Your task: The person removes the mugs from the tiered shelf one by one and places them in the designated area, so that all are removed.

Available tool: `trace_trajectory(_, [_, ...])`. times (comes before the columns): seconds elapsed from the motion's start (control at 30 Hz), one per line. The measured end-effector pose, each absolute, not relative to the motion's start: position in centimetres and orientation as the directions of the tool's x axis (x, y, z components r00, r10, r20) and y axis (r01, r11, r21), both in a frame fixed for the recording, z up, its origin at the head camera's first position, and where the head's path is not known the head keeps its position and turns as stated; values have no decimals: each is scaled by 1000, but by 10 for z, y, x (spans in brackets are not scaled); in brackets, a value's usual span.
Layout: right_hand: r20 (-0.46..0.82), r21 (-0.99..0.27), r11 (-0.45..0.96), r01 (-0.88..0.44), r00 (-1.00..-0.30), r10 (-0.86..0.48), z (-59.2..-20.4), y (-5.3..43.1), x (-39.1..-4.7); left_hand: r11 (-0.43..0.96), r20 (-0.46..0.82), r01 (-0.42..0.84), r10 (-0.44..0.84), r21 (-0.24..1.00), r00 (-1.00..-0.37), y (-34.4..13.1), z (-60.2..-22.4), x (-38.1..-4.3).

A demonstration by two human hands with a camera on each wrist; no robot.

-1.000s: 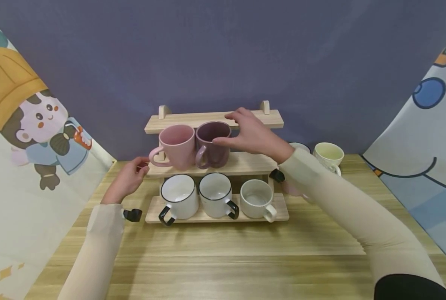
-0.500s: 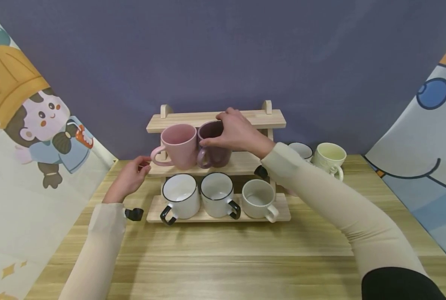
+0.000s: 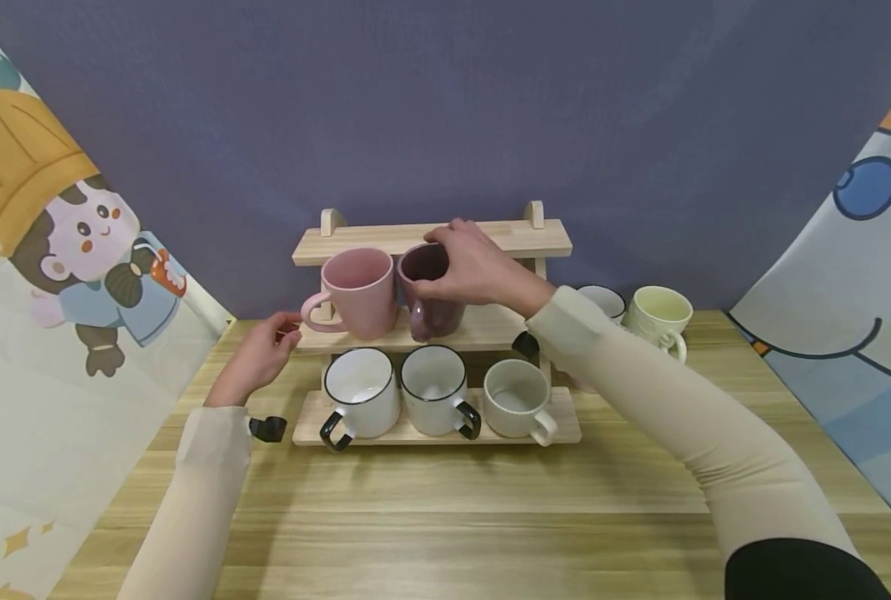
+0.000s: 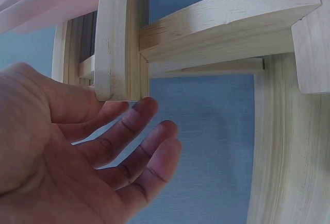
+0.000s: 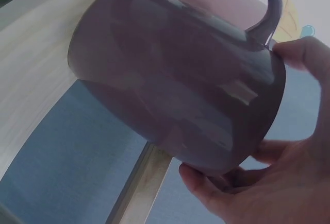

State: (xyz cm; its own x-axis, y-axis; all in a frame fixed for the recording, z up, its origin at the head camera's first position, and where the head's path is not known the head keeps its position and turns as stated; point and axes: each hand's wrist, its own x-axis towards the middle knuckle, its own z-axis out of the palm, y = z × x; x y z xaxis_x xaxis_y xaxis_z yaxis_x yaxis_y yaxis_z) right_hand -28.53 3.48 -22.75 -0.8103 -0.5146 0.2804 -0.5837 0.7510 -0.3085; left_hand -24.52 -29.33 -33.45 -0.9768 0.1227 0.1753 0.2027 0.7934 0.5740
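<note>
My right hand point(image 3: 475, 265) grips the dark purple mug point(image 3: 437, 317) around its rim, thumb at the front near the handle and fingers at the far side. In the right wrist view the purple mug point(image 5: 175, 80) shows its side and handle. It stands on the middle shelf, right beside a pink mug point(image 3: 358, 296) whose handle points left. My left hand point(image 3: 260, 354) holds the left end of that wooden shelf point(image 3: 483, 329); in the left wrist view the thumb and fingertips lie at either face of the board end point(image 4: 121, 54), the other fingers loosely bent.
On the bottom shelf stand two white mugs with black handles, one a black-rimmed mug point(image 3: 433, 396), and a cream cup point(image 3: 516, 400). Right of the rack are a pale green cup point(image 3: 658, 312) and a black-rimmed white mug point(image 3: 603, 300), partly behind the right sleeve. The top shelf point(image 3: 430, 239) lies behind.
My right hand has come left and closed on the purple mug's rim. The mug has turned, so its handle now points toward the front. My left hand stays at the shelf end.
</note>
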Motion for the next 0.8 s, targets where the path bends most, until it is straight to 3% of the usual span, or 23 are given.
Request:
trace_trajectory(0.3, [229, -332, 771, -543, -840, -492, -229, 36, -285, 795, 155, 184, 115, 578, -981, -294, -335, -246])
trace_trajectory(0.8, [292, -341, 742, -577, -816, -500, -231, 50, -286, 795, 152, 186, 119, 578, -981, -294, -333, -244])
